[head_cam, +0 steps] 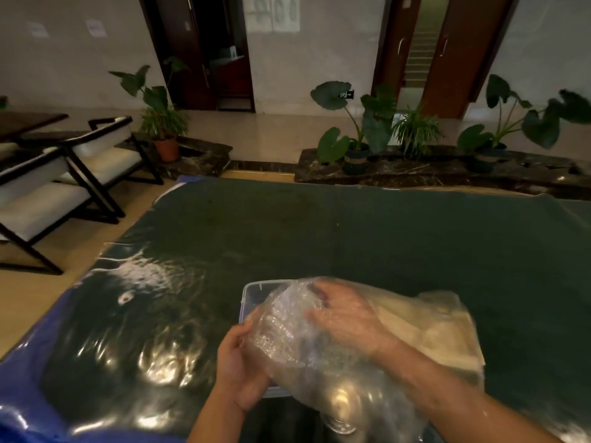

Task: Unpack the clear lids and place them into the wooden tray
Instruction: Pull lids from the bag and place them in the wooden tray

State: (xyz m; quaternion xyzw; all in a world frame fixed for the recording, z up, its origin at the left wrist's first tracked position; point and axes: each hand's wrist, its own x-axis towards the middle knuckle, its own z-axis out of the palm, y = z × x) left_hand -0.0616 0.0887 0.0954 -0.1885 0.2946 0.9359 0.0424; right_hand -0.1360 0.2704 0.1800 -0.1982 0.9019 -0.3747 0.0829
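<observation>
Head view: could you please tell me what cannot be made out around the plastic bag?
Clear lid: head view, only one corner shows; the plastic bag covers the rest, count unknown.
Wooden tray: head view, blurred behind the bag's film.
Right hand: head view, veiled by film and blur; grip unclear.

Single head-worn wide-angle view, facing forward and down, close above dark table point(319, 238).

1 clear lid point(252, 294) flat, mostly under crumpled plastic wrap point(287, 343); wooden tray point(441, 334) beneath wrap.
</observation>
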